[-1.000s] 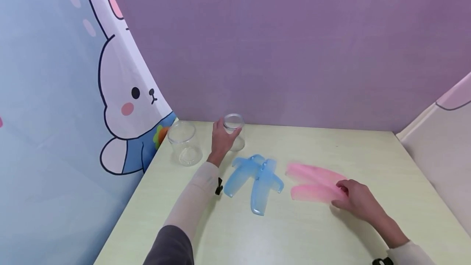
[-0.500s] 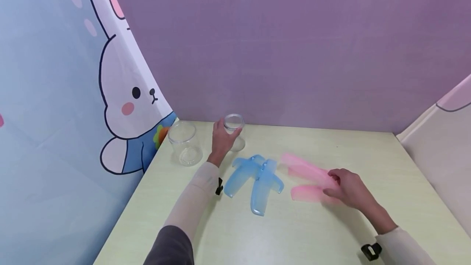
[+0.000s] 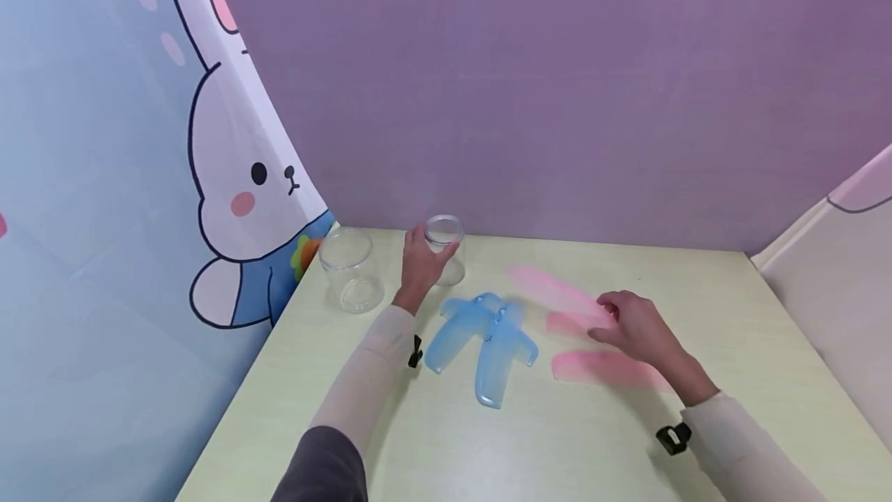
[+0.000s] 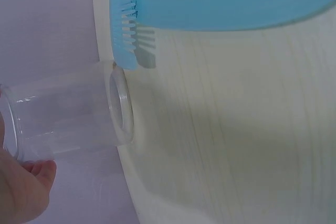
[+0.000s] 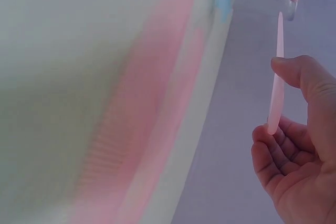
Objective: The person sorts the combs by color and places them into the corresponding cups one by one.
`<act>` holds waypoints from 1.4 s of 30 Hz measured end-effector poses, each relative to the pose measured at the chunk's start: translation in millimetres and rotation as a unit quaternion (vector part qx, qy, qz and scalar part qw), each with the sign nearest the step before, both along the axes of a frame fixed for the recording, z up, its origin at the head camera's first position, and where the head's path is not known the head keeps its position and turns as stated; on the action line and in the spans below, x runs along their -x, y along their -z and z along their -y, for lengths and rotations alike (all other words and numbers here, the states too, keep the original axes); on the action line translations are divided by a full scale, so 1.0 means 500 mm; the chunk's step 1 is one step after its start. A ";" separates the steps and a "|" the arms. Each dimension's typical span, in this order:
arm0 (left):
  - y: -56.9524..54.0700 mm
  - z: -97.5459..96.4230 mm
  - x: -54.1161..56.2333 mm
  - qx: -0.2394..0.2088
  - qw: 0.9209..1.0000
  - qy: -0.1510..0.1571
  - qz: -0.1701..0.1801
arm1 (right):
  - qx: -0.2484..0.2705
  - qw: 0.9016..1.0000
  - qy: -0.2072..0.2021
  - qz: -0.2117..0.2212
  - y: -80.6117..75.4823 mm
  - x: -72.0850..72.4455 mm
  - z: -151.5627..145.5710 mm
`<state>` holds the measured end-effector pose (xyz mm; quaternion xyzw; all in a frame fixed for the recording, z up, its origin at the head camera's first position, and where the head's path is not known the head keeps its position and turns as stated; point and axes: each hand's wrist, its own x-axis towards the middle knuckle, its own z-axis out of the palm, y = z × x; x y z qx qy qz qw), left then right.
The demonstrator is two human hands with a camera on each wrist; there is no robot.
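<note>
My left hand [image 3: 420, 266] grips a small clear jar [image 3: 451, 269] near its rim, thumb and fingers on either side, with the jar upright at the back of the table. In the right wrist view, a pink comb [image 5: 277, 93] is pinched between the thumb and fingers of my right hand [image 5: 299, 166]. That comb is raised over the table, its far end pointing toward the jar. Below it lie two more pink combs, a partly covered one [image 3: 566, 324] and a nearer one [image 3: 606, 369]. Several blue combs [image 3: 493, 370] overlap in a pile between the hands.
A wider clear jar [image 3: 348, 277] stands at the table's back left, left of my left hand. Behind the pale table [image 3: 474, 455] rises a purple backdrop [image 3: 530, 99]. A cloth with a printed rabbit [image 3: 237, 138] hangs at the left.
My right hand has lifted one pink comb off the others and carried it left and away from me, toward the jar. My left hand stays on the small jar.
</note>
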<state>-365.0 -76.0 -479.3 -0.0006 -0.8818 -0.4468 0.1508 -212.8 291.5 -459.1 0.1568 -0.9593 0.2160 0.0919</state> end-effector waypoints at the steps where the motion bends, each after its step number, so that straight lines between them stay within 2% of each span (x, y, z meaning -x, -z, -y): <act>1: 0.000 0.000 0.000 0.000 1.000 0.001 0.000 | 0.001 1.000 -0.002 -0.002 -0.003 0.005 0.004; 22: -0.005 0.007 -0.002 0.002 1.000 0.003 0.015 | 0.025 1.000 -0.009 0.002 -0.070 0.104 0.116; 28: -0.003 0.004 -0.004 -0.004 1.000 0.007 0.012 | 0.022 0.999 0.003 0.025 -0.088 0.134 0.157; 33: -0.006 0.004 -0.004 -0.002 1.000 0.006 0.010 | 0.020 0.999 -0.004 0.027 -0.101 0.156 0.177; 42: -0.006 0.003 -0.002 0.002 1.000 0.003 0.023 | 0.026 0.999 0.006 0.042 -0.128 0.179 0.205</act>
